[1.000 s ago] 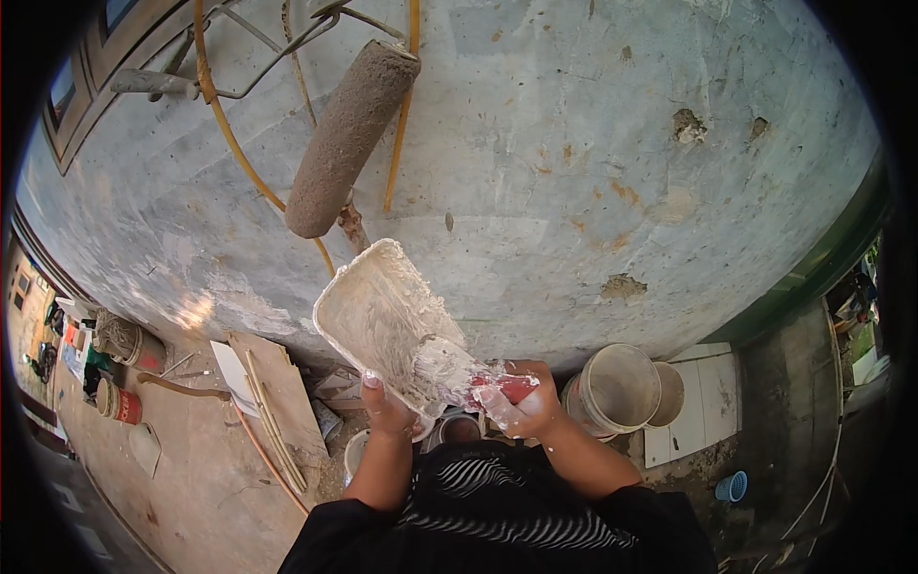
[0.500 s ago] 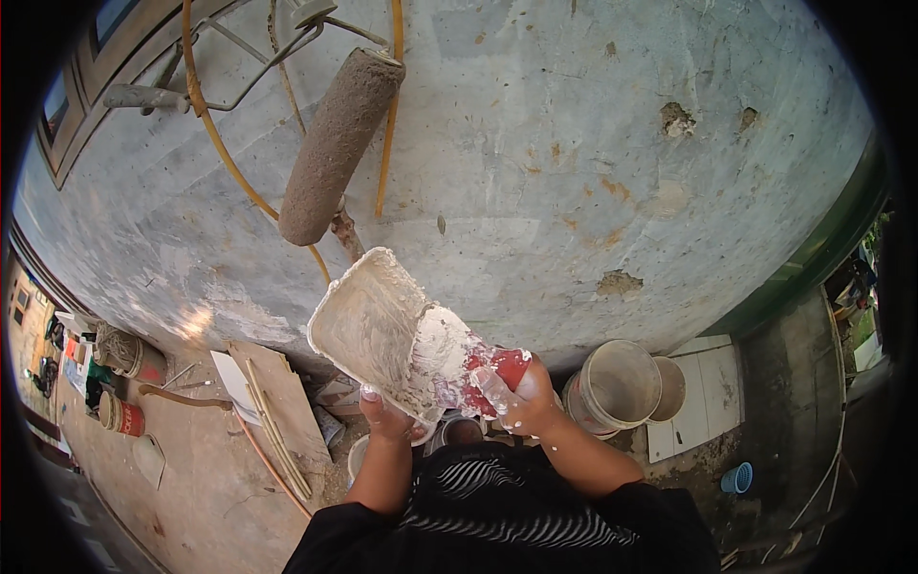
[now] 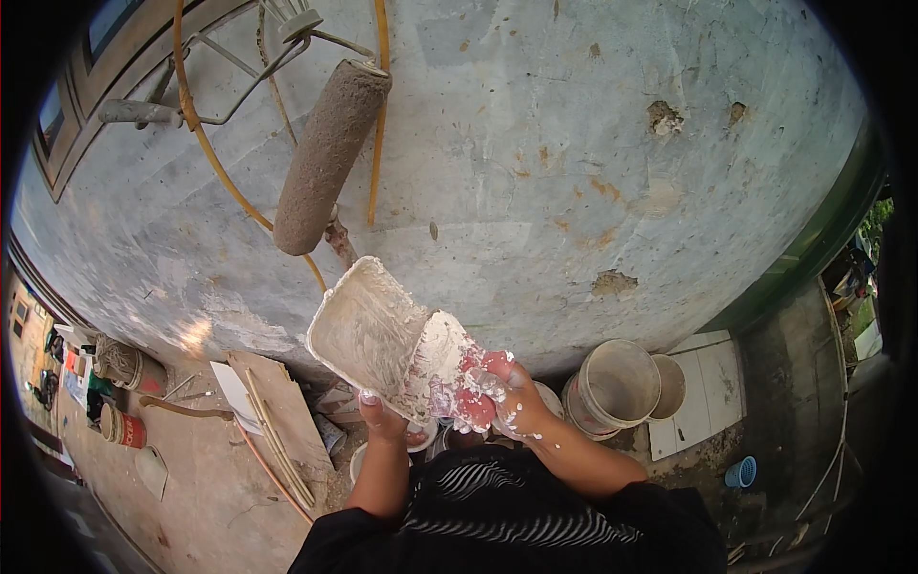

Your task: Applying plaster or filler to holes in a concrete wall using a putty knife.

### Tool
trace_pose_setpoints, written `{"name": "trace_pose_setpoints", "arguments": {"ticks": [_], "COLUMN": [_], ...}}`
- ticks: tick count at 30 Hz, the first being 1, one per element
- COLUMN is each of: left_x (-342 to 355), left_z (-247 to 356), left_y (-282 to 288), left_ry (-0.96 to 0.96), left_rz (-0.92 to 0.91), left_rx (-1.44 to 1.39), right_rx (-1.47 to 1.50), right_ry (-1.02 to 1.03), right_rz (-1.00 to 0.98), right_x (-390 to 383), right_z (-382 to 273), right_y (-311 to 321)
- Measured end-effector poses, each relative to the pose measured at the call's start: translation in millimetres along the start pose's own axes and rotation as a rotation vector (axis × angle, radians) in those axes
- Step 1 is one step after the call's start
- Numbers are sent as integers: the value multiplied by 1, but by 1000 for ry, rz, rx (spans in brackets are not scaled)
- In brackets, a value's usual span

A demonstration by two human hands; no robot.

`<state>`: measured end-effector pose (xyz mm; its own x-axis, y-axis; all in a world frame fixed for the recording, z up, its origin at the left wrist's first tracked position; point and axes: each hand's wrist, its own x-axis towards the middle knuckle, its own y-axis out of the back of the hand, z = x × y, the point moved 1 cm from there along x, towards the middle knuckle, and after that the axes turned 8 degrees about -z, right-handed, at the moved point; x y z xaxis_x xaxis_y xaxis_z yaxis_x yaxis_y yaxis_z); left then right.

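Note:
My left hand [image 3: 384, 419] grips the near-left edge of a shallow, off-white plastic tray [image 3: 361, 320], its inside and rim caked with pale putty. My right hand [image 3: 522, 404], spattered white, is closed round a red thing [image 3: 474, 409] smeared with white putty; its exact kind I cannot make out. A mound of white putty [image 3: 442, 346] covers its far part, which lies against the tray's right side. Beyond the tray, a paint roller with a thick grey-brown sleeve [image 3: 333, 158] hangs in front of the wall.
The grey wall [image 3: 535, 172] has chipped holes and rusty stains. Yellow hose [image 3: 222, 170] hangs at its left. Buckets [image 3: 612, 387] stand at the wall's foot on the right, near pale tiles [image 3: 703, 392] and a blue basket [image 3: 740, 473]. Boards [image 3: 282, 411] and sticks lie left.
The right hand and the red thing have shifted slightly left and down, closer against the tray. The tray sits a little lower in view; the left hand keeps its hold.

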<state>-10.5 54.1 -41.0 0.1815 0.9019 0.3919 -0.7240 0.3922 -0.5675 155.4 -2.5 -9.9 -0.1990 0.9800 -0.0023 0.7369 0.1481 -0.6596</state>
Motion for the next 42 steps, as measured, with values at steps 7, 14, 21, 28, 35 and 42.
{"name": "trace_pose_setpoints", "arguments": {"ticks": [7,14,21,28,35,42], "left_x": [-1,5,5,13,15,14], "left_z": [-11,-14,-17,-4,-4,-5], "left_y": [12,7,10,6,14,18], "left_ry": [-95,-146,59,15,32,17], "left_rz": [53,-53,-116,-5,47,-12], "left_rx": [102,251,-156,-332,-378,-361], "right_rx": [198,370,360,117,-213,-892], "right_ry": [-14,-5,211,655,1059,1270], "right_rz": [74,120,164,285,441,883], "right_x": [3,9,6,-13,-7,17], "right_z": [7,6,-35,-129,-211,-259], "right_y": [-2,3,38,82,66,75]}}
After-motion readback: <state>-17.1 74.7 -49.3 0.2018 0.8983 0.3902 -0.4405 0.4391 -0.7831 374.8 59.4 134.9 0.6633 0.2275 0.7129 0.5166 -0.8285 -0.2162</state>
